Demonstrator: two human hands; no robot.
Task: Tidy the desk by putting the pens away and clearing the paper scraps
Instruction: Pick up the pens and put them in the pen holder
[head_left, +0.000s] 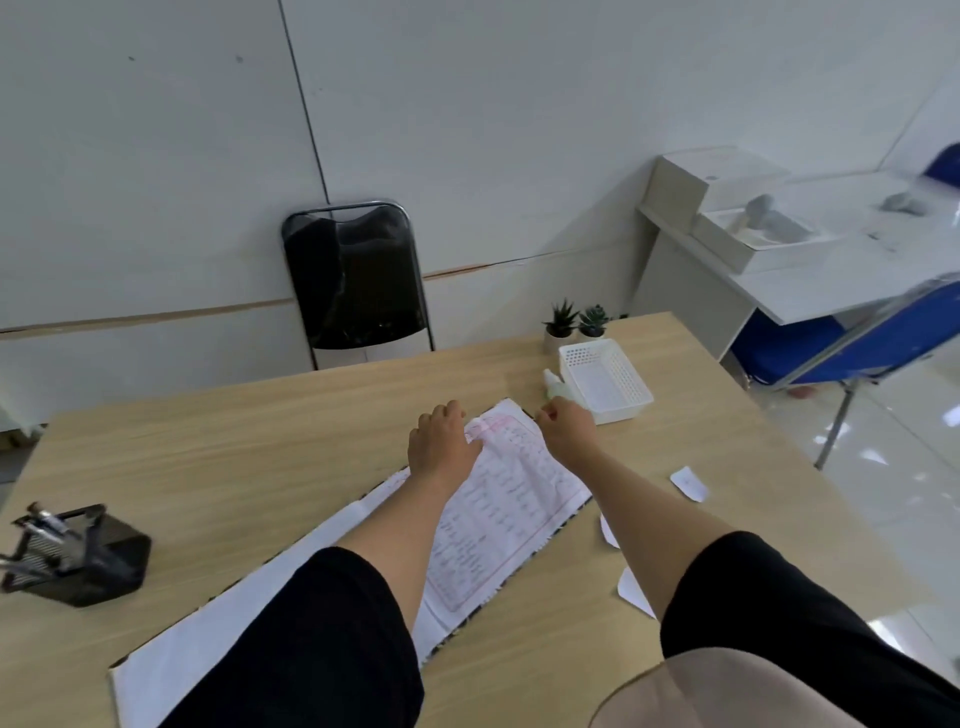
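Note:
An open notebook (498, 514) with red-ruled, written pages lies slanted across the middle of the wooden desk (218, 457). My left hand (441, 441) rests palm down on its far page, fingers bent, nothing in it. My right hand (566, 427) is at the notebook's far right corner with thumb and fingers pinched together; whether something is between them is hidden. White paper scraps lie right of the notebook: one (689, 483) out in the open, two more (608, 531) (635, 592) partly under my right forearm. A black mesh pen holder (88, 561) with several pens stands at the left edge.
A white perforated basket (605, 387) sits just beyond my right hand, with a small white bottle (553, 383) and two little potted plants (576, 322) beside it. A black folding chair (358, 275) leans on the wall. A blue chair (841, 353) and a white side desk (810, 291) stand to the right.

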